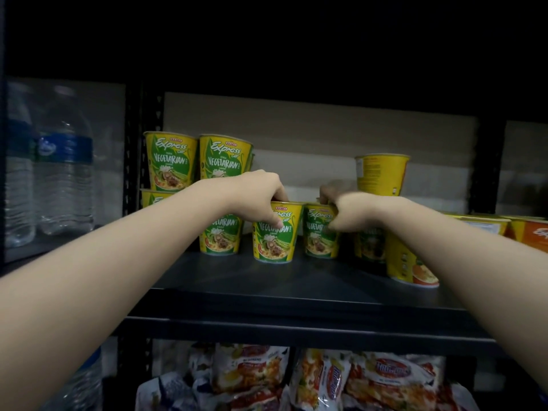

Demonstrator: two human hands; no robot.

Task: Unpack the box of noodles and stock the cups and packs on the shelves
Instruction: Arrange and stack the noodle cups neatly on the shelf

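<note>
Several yellow-and-green vegetarian noodle cups stand on a dark shelf. My left hand grips the rim of one cup standing at the shelf's middle. My right hand holds the top of a second cup just to the right of it. Both cups rest upright on the shelf. Behind them at the left, two cups are stacked on a lower row. A further cup sits high at the back right.
Orange-labelled cups stand at the right of the shelf. Water bottles fill the bay to the left. The shelf below holds noodle packs. Black uprights frame the bay.
</note>
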